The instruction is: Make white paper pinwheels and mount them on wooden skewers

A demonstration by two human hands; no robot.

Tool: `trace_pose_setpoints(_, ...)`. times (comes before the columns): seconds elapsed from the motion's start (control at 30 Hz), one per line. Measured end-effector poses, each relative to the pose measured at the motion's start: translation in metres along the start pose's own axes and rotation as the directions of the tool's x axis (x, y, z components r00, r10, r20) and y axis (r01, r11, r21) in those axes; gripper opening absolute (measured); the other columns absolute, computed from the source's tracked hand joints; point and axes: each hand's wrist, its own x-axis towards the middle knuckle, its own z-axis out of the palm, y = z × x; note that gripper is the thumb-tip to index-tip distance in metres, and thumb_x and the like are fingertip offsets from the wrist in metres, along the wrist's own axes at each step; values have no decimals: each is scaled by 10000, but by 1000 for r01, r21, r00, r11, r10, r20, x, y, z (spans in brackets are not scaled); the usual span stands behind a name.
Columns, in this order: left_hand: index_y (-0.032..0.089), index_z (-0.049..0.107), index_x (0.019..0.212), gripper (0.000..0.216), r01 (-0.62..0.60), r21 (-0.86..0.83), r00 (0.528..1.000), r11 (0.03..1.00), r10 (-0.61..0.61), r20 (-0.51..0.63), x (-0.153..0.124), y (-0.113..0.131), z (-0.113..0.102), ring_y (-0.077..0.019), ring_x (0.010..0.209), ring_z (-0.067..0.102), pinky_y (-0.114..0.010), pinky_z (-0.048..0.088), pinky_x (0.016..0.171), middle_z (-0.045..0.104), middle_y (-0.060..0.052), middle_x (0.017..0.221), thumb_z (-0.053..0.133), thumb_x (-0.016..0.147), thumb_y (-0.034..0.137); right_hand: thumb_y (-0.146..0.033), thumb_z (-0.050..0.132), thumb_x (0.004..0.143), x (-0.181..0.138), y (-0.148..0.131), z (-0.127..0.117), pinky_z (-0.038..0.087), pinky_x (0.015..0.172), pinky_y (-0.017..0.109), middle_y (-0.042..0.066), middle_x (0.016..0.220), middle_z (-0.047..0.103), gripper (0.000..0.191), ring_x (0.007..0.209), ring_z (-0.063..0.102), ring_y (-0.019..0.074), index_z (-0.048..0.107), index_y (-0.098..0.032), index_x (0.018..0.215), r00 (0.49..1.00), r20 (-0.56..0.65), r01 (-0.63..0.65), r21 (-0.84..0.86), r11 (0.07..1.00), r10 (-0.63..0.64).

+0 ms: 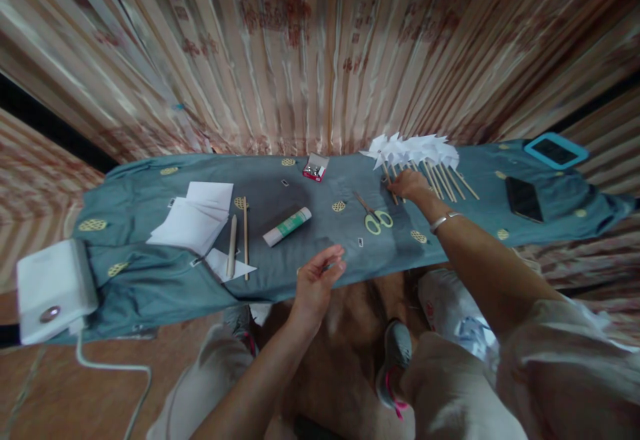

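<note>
- Bent knees and a shoe sit lowest in view, below the scissors.
- Near-left of the scissors, the left hand hovers over the near edge of the blue cloth. Its fingers are loosely spread and hold nothing, and the forearm rises from below.
- Just beyond the scissors to the right, the right hand lies palm down with fingers bent onto the sticks of the paper pinwheels. Whether it grips one cannot be told. The arm is stretched forward, with a bangle at the wrist.

Scissors, glue stick, phone on cloth.
</note>
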Motion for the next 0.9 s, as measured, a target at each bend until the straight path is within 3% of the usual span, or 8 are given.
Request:
trace_pose_setpoints(0.2,209,784,857,280,-19,-5,1000,1000,19,15,-5,4,-2,-206,920,684,-355,499,917,775,-63,944,836,592,285,-396,494,914,-32,0,-23,483,897,446,255,1098,695,412,1091,645,368,675,-58,1064,996,-67,66,20,998,-65)
trace_pose_setpoints(0.33,203,783,807,226,-17,8,999,1000,17,39,-12,11,-1,-205,870,695,-354,508,902,773,-55,854,819,605,298,-383,429,943,-83,-18,-20,495,824,356,156,1034,741,367,989,684,287,696,-161,1062,977,-125,187,107,977,-173)
trace_pose_setpoints(0.43,191,774,710,189,4,45,998,999,-7,55,-18,17,-3,-196,756,685,-341,520,830,754,-49,738,820,590,330,-366,424,944,-126,-45,5,505,832,352,127,1015,750,355,951,685,266,677,-175,1103,918,-254,375,311,873,-304)
trace_pose_setpoints(0.53,181,750,636,209,31,88,997,996,-37,65,-26,22,-8,-167,643,639,-304,504,717,720,-40,651,832,572,363,-379,397,958,-153,-72,35,436,1021,440,165,1263,654,414,1187,584,294,621,-141,1212,798,-454,570,350,744,-397)
trace_pose_setpoints(0.6,176,725,585,251,41,99,995,994,-50,87,-32,27,-13,-145,586,599,-288,482,667,687,-30,599,839,564,398,-408,393,962,-160,-85,51,418,1043,473,180,1357,581,457,1246,536,307,581,-136,1277,784,-494,578,362,731,-376)
trace_pose_setpoints(0.73,181,681,493,347,50,90,981,995,-66,181,-51,47,-17,-129,514,542,-287,467,618,621,-18,508,854,542,478,-404,404,959,-159,-94,64,417,1025,503,206,1403,526,495,1289,480,339,542,-104,1327,815,-454,535,346,771,-361)
trace_pose_setpoints(0.9,258,795,694,196,-27,49,918,998,5,397,-94,85,-12,-163,635,629,-278,496,624,703,-42,675,795,699,454,-378,399,961,-158,-96,62,402,1023,516,205,1398,535,494,1289,457,345,522,-93,1345,820,-437,523,306,796,-371)
